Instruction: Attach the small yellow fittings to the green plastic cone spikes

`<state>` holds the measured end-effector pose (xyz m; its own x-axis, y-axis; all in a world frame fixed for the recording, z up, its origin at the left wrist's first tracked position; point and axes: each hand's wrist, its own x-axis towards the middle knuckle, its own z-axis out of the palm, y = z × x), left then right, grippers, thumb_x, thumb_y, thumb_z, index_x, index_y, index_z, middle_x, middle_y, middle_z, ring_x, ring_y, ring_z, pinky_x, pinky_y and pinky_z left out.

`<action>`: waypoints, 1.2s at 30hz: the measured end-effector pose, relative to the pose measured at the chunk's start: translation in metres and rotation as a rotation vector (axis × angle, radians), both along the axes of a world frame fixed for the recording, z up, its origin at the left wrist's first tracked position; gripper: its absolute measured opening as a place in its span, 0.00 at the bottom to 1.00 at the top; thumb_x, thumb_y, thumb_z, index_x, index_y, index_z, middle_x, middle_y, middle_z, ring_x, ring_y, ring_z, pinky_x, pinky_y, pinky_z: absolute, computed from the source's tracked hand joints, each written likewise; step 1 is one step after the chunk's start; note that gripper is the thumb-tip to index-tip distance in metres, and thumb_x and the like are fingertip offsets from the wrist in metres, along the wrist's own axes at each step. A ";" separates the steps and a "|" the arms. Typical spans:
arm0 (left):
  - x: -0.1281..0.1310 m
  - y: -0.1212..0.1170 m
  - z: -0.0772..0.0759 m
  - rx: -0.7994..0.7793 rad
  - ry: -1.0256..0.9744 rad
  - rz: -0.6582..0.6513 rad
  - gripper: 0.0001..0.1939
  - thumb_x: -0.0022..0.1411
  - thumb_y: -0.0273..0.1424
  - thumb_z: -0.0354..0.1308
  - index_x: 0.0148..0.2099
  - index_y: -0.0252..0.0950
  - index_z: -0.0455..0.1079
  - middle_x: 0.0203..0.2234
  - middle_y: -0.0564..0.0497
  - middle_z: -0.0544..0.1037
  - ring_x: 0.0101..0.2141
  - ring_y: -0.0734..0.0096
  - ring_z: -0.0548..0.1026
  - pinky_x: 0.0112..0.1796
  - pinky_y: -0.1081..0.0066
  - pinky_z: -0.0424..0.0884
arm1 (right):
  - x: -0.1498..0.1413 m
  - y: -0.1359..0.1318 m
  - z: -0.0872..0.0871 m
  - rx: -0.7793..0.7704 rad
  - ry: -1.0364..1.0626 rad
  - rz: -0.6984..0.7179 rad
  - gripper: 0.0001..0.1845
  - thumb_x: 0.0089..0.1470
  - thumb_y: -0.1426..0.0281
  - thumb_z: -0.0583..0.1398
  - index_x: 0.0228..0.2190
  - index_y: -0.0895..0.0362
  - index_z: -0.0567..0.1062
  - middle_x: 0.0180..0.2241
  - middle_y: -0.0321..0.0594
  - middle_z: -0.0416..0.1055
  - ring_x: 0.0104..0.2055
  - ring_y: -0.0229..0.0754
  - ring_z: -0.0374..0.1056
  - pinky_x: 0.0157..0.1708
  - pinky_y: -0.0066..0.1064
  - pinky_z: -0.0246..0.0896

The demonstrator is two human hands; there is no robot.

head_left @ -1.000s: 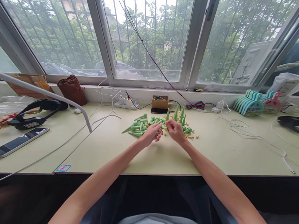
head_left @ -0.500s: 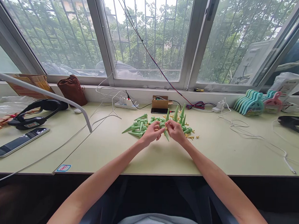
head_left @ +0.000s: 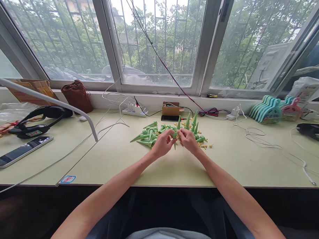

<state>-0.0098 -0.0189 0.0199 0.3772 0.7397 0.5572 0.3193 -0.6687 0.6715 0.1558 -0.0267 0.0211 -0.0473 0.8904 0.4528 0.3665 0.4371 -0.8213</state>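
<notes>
Head: in-hand green spike point(head_left: 174, 135) inside desk edge point(head_left: 173, 186)

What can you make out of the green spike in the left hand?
The green spike looks like plastic, with a broad head above and a narrow tapered point aimed down, over the pale desk. The left hand holds it by the head, partly hiding it; the right hand is close beside it, contact unclear.

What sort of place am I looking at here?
Probably an indoor workspace: a long pale desk under barred windows, with a power strip and a headset on it.
</notes>
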 end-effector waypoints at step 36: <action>-0.001 -0.001 0.019 -0.758 -0.402 -0.221 0.22 0.58 0.50 0.59 0.42 0.38 0.59 0.21 0.55 0.72 0.16 0.78 0.68 0.17 0.76 0.63 | -0.001 -0.002 -0.002 0.085 -0.058 0.028 0.20 0.61 0.52 0.50 0.29 0.54 0.64 0.18 0.32 0.59 0.20 0.36 0.53 0.23 0.28 0.50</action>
